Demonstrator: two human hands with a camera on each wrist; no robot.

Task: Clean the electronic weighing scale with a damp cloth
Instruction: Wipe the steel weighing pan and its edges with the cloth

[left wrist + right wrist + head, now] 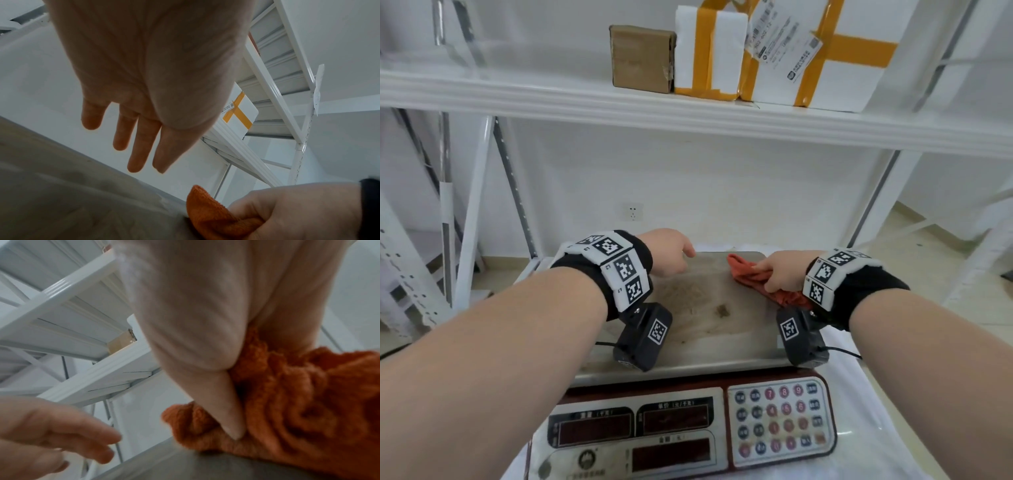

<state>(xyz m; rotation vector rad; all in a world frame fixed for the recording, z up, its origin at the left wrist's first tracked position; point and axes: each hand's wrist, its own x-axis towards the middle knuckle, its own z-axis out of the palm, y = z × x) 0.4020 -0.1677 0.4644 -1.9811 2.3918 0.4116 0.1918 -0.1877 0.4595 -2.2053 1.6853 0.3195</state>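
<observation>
The weighing scale [709,421] stands in front of me, its steel pan [698,329] smeared with brown dirt. My right hand [779,274] grips a bunched orange cloth [743,270] on the pan's far right part; the cloth [287,402] fills the right wrist view, the thumb pressed into it. My left hand [671,251] hovers over the pan's far left edge, holding nothing. In the left wrist view the left hand's fingers [141,146] are straight and spread above the pan [61,194], with the cloth [211,216] and the right hand [298,209] beside them.
A keypad [779,419] and dark displays [599,428] face me on the scale's front. The scale sits on a white sheet [876,411] on a low shelf. The shelf board above [688,116] holds a brown box [642,60] and taped white parcels [791,51]. White rack posts [476,205] stand at both sides.
</observation>
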